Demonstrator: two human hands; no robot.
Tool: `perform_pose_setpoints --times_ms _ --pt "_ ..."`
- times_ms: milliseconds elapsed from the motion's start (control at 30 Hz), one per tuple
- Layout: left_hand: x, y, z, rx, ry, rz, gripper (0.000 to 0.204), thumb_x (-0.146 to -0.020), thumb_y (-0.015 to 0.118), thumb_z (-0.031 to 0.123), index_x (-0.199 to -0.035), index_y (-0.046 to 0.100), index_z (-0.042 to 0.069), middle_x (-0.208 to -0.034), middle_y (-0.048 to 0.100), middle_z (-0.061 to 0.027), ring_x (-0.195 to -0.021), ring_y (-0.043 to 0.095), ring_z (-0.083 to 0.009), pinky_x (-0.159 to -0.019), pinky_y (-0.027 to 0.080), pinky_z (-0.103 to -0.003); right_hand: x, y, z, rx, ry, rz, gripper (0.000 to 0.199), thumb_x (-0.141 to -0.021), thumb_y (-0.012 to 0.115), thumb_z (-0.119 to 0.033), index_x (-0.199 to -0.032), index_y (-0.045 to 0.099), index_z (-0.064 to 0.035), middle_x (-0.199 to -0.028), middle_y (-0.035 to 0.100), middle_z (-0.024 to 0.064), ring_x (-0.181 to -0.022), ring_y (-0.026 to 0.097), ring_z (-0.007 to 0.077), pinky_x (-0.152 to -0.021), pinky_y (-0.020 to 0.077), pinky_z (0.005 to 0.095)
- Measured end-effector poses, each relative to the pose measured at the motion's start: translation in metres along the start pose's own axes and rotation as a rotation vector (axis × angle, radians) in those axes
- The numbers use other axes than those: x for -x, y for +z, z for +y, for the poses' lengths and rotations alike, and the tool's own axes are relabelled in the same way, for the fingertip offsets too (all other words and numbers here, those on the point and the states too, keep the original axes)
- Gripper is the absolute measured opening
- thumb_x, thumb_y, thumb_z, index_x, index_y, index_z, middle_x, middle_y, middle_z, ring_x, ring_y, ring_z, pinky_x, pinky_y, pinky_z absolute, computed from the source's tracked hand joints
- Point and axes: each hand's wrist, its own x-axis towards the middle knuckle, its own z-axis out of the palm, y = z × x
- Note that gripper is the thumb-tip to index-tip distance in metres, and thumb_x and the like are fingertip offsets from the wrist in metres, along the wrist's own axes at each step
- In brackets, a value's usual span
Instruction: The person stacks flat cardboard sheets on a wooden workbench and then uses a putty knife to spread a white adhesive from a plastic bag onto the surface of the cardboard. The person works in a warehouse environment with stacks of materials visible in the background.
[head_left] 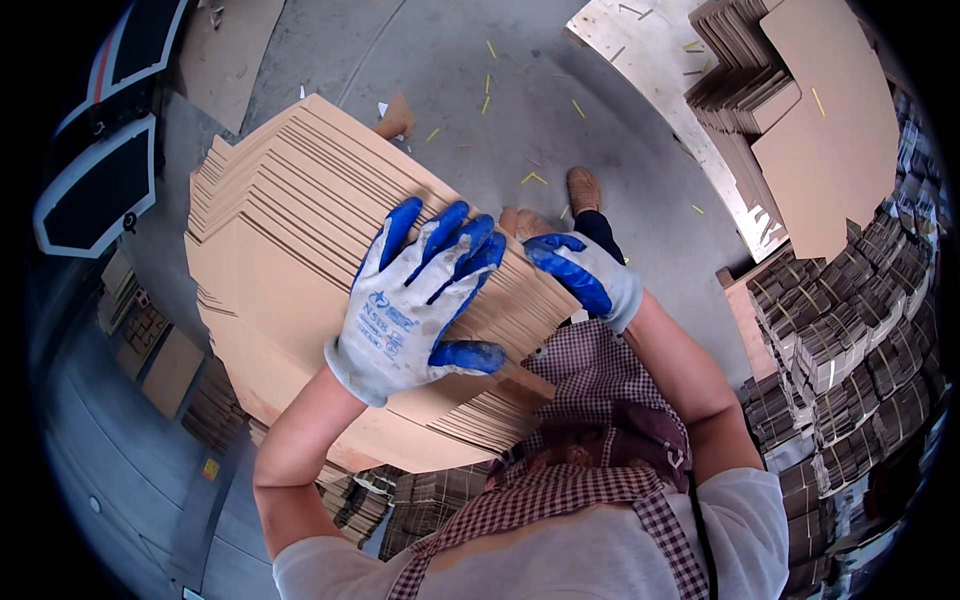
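My left hand [415, 300], gloved white and blue, lies spread flat on top of the stack of flat cardboard sheets [290, 250] that I hold against my checked apron [590, 480]. My right hand [585, 275] curls its fingers over the stack's right edge, gripping it. Beyond, on the concrete floor [450, 90], sit bundled cardboard piles [840, 340] and a pallet of more sheets [780, 90].

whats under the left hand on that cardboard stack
The left hand lies flat, fingers spread, on the fanned stack of flat cardboard sheets. The sheet edges run on beneath it; the patch under the glove is covered. The right hand grips the stack's far edge.
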Motion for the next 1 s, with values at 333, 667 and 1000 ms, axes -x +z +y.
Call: perform_pose_setpoints --times_ms 333,667,1000 --pt "0.002 0.001 0.002 -0.025 0.001 -0.059 0.090 -0.081 0.052 0.080 -0.139 0.060 0.012 -0.151 0.051 -0.0101 -0.146 0.039 -0.0320 -0.124 0.022 -0.057 -0.003 0.025 -0.046 -0.169 0.151 0.074 0.041 -0.104 0.060 -0.033 -0.116 0.066 0.0053 -0.101 0.071 0.0091 -0.086 0.068 0.0134 -0.078 0.0567 0.0263" --pt "0.011 -0.001 0.006 -0.012 -0.041 -0.130 0.100 -0.074 0.051 0.085 -0.148 0.053 0.019 -0.156 0.045 -0.0076 -0.149 0.034 -0.0287 -0.126 0.019 -0.054 0.006 0.047 -0.074 0.084 0.227 0.264 0.032 -0.100 0.066 -0.023 -0.117 0.067 0.0050 -0.098 0.070 0.0030 -0.085 0.063 0.0080 -0.077 0.0519 0.0222" --pt "0.024 0.006 0.005 0.018 -0.033 -0.121 0.099 -0.070 0.056 0.083 -0.147 0.053 0.020 -0.158 0.042 -0.0066 -0.150 0.033 -0.0285 -0.126 0.019 -0.055 0.007 0.050 -0.068 0.006 0.134 0.339 0.028 -0.100 0.067 -0.022 -0.114 0.072 0.0022 -0.090 0.072 0.0044 -0.077 0.063 0.0064 -0.068 0.0514 0.0216"
